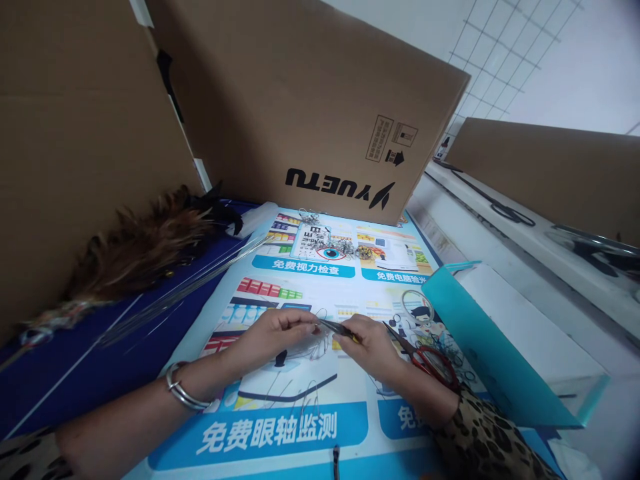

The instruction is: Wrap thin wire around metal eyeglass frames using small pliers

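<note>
My right hand (369, 343) is closed around a pair of pliers (336, 327), whose slim jaws point left toward my other hand. Thumb and forefinger of my left hand (287, 330) pinch a thin wire (324, 313) at the plier tips. The far end of that wire is too fine to follow. Under both hands lies a printed poster sheet (273, 450) with blue captions. Several loose wire pieces (311, 399) rest on it just below my hands. Red-handled scissors (434, 363) lie beside my right forearm, their blades toward the hand.
A teal open box (505, 353) stands at the right, near coiled wire rings (453, 353). Tangled wire bits (345, 248) lie at the back before a large carton (310, 100). Long straight wires (175, 293) and brown feathers (145, 243) are on the left.
</note>
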`<action>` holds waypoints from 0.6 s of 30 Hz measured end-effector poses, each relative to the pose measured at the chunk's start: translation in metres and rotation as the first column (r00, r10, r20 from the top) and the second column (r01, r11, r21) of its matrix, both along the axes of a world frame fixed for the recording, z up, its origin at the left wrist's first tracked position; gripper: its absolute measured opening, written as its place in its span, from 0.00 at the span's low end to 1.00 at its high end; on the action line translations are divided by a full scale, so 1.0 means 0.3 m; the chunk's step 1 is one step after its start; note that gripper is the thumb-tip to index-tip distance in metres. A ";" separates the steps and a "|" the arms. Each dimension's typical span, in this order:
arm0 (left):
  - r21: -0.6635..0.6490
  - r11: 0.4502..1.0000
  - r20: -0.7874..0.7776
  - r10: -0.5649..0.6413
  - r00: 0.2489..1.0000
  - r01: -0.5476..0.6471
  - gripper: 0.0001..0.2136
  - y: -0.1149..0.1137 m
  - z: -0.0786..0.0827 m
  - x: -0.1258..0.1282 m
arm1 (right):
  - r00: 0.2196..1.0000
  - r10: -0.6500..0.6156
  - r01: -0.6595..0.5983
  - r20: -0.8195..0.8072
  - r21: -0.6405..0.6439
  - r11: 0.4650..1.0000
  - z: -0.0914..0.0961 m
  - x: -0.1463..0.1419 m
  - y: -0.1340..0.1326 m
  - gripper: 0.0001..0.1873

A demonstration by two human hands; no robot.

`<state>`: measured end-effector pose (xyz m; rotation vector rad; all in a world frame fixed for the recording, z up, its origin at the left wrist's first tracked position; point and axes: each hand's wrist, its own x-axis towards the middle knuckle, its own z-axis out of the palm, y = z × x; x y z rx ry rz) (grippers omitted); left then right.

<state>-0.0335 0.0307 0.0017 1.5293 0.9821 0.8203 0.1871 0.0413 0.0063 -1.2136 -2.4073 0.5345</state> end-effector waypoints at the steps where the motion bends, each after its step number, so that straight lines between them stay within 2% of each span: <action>1: 0.010 1.000 -0.017 0.006 1.000 -0.006 0.13 -0.001 0.000 0.000 | 1.000 0.000 0.000 -0.006 -0.004 1.000 0.000 -0.001 0.000 0.10; 6: 0.059 0.998 -0.077 0.044 0.996 -0.039 0.12 -0.002 -0.010 -0.002 | 0.998 0.004 -0.005 -0.055 -0.023 1.000 -0.007 -0.002 0.002 0.11; 13: 0.222 0.975 -0.098 0.054 0.994 -0.032 0.07 0.010 -0.010 0.002 | 0.994 0.010 -0.019 -0.113 -0.082 0.996 -0.003 -0.005 -0.001 0.12; 18: 0.227 0.973 -0.085 0.050 0.995 -0.029 0.07 0.015 -0.015 0.001 | 0.988 0.004 -0.022 -0.153 -0.112 0.993 -0.005 -0.009 -0.009 0.11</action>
